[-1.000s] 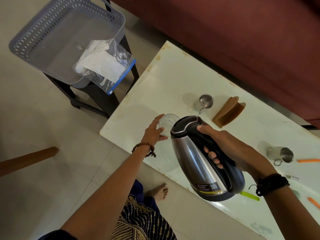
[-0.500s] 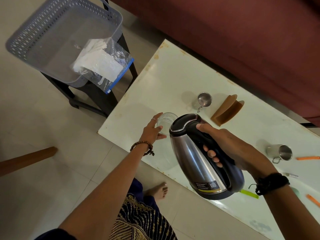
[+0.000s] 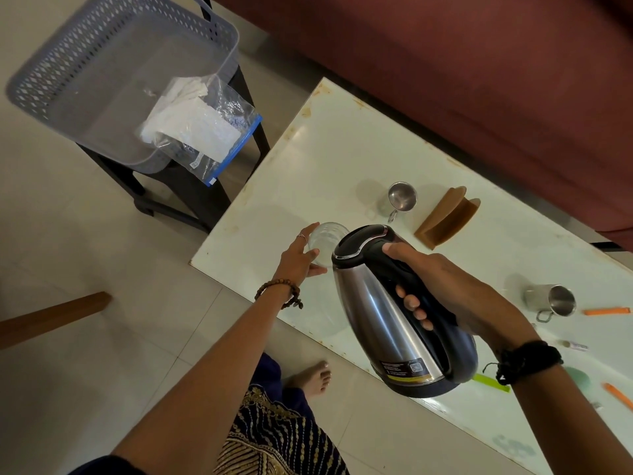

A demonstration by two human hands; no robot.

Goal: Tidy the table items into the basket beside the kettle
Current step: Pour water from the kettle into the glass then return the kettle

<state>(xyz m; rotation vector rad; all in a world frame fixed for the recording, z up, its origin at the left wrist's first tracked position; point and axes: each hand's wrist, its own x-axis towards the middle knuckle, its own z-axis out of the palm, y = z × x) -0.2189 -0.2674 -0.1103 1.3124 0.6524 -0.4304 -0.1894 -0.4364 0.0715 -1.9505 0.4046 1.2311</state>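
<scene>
Four right fingers (image 3: 416, 311) curl round the handle of the kettle (image 3: 387, 313), held tilted above the surface (image 3: 342, 159). Left hand (image 3: 299, 258) cups a glass (image 3: 327, 240) standing there, fingers spread. Basket (image 3: 120, 63) sits well apart on a stool (image 3: 191, 197), bag (image 3: 205, 132) draped over its rim.
</scene>
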